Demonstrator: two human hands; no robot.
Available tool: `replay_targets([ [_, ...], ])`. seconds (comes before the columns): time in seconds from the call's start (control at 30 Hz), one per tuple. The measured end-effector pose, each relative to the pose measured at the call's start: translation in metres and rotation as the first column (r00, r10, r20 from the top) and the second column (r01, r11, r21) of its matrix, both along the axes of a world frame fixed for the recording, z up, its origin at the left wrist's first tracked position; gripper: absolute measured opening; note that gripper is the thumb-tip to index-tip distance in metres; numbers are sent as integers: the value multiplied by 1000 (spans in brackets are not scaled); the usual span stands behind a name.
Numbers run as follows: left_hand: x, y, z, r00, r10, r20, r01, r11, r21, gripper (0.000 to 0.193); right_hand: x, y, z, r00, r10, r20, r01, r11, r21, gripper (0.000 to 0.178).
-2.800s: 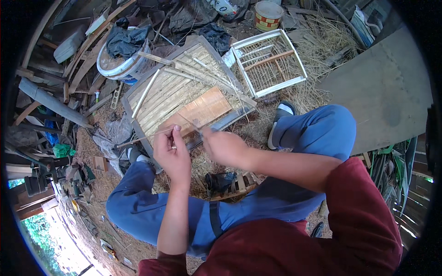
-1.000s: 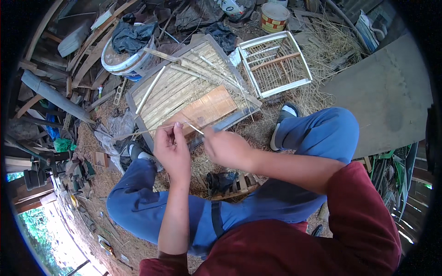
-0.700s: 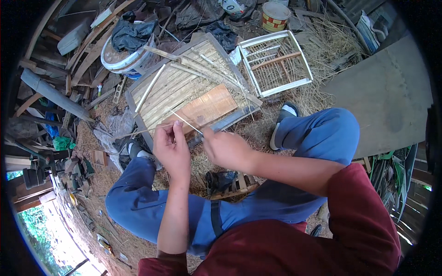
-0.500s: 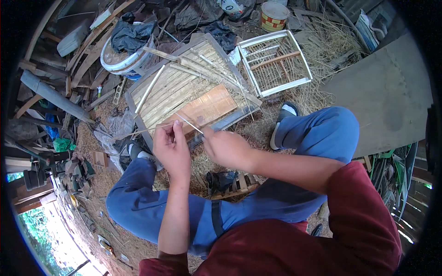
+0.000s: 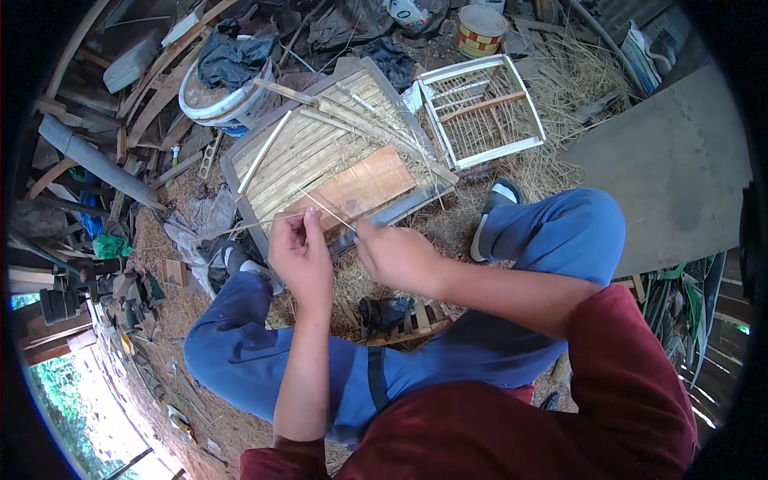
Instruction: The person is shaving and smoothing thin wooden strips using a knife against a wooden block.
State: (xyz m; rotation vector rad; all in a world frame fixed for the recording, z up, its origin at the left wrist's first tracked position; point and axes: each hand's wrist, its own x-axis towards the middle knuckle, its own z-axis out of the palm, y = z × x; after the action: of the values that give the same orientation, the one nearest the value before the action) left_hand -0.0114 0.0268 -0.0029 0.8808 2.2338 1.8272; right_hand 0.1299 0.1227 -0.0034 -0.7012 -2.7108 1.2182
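Knees in blue trousers (image 5: 240, 332) spread wide L & R, leaving room btwn for both wrists. Just past them, a grey-edged panel of pale wooden slats (image 5: 276, 172); its near edge runs behind the hands. Broad flat grey sheet (image 5: 656, 168) far R, edge well apart from the hands.

Count: 1 orange-brown rectangular wooden board (image 5: 364, 182) on the panel, 1 white-rimmed wooden slatted frame (image 5: 500, 152) beside it, 1 white-and-blue round tub (image 5: 210, 114), 1 red-and-yellow round bucket (image 5: 480, 32).

L hand (image 5: 302, 252) pinches a long thin tan stick (image 5: 246, 227): slim, dull, poking out L across the panel's L edge. R hand (image 5: 400, 258) grips a thin pale straight strip (image 5: 330, 211), angled up-L by the L fingertips; can't tell if blade or wood.
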Motion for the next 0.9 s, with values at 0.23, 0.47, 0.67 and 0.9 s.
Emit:
replay_targets([
  [0.23,2,-3,-2,1000,-11,-11,11,1000,-30,12,0,1,-8,999,-36,13,36,998,-42,26],
  [0.47,5,-3,-1,999,-42,-7,42,999,-3,11,-3,5,2,998,-25,58,26,1000,-17,28],
  [0.67,1,-6,1,998,-50,29,50,999,-20,11,-3,8,-12,1000,-27,-15,27,999,-20,31],
  [0.9,6,-3,1,997,-66,51,65,998,17,10,2,14,-36,998,-37,49,34,998,57,26],
])
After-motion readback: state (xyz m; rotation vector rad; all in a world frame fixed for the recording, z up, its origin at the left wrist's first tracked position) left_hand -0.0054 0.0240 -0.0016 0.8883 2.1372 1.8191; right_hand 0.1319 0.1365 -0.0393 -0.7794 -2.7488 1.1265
